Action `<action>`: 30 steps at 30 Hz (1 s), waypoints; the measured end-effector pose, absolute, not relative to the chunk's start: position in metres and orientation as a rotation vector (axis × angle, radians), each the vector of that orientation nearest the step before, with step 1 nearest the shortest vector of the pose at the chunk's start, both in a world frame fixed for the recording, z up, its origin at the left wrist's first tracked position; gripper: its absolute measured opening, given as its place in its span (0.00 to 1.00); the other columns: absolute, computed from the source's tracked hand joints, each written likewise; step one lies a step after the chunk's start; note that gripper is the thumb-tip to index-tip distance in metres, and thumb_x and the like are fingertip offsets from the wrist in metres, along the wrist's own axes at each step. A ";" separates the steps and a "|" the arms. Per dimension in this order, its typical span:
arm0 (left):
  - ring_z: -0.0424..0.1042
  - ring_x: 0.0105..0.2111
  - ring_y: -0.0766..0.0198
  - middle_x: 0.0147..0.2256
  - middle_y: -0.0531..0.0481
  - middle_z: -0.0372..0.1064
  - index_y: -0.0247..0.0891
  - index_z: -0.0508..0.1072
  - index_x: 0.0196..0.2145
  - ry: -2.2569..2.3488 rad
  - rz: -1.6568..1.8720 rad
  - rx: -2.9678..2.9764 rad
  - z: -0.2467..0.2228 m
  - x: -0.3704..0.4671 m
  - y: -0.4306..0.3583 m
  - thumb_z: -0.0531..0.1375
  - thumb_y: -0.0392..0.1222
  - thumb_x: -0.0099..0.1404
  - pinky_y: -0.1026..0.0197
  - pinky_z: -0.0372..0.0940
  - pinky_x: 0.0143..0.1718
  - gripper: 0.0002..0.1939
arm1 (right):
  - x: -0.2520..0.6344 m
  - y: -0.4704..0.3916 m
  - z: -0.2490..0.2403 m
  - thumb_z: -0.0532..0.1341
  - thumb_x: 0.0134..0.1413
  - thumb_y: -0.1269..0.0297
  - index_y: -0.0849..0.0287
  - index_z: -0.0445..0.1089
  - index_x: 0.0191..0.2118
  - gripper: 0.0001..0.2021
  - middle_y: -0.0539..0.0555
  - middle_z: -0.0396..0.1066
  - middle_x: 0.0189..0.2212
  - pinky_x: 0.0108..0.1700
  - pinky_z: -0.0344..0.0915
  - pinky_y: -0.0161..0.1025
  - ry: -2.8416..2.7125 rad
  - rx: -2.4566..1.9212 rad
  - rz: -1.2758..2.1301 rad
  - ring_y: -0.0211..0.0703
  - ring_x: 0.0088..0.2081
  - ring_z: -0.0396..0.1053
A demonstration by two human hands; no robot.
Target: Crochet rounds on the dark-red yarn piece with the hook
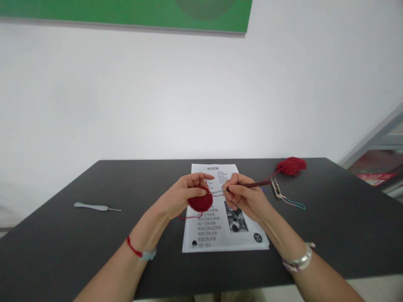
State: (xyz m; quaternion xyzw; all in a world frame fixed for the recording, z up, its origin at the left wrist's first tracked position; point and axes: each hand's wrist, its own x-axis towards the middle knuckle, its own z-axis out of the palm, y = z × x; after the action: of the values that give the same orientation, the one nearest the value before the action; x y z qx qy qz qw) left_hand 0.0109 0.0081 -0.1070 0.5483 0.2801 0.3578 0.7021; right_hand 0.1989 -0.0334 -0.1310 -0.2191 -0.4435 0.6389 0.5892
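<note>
My left hand (185,193) pinches a small round red crocheted piece (200,202) above a printed sheet, with red yarn running over its index finger. My right hand (244,195) grips a crochet hook (253,184) with a dark red handle. The hook's thin metal shaft points left and its tip meets the upper right edge of the red piece. A loose strand of yarn hangs below the piece. Under both hands lies the printed paper (217,241) with rows of text and a dark photo.
On the black table (151,272), a red yarn ball (291,166) sits at the back right. Small thread snips (276,188) with a blue and pink cord lie in front of it. A grey-handled hook (94,206) rests at the left. A white wall rises behind.
</note>
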 end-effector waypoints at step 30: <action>0.66 0.26 0.69 0.25 0.56 0.68 0.35 0.72 0.42 0.797 1.163 1.278 -0.109 0.033 -0.011 0.64 0.33 0.52 0.66 0.61 0.28 0.17 | 0.192 -0.042 -0.148 0.60 0.55 0.69 0.54 0.65 0.30 0.05 0.48 0.69 0.26 0.29 0.66 0.38 -1.400 -0.807 0.689 0.39 0.27 0.70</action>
State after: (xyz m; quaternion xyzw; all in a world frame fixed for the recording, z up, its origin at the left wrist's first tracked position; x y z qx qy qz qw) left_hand 0.0331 -0.0110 -0.1092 0.5468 0.3410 0.4977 0.5805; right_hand 0.1916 -0.0420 -0.1479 -0.3536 -0.6134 0.3017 0.6385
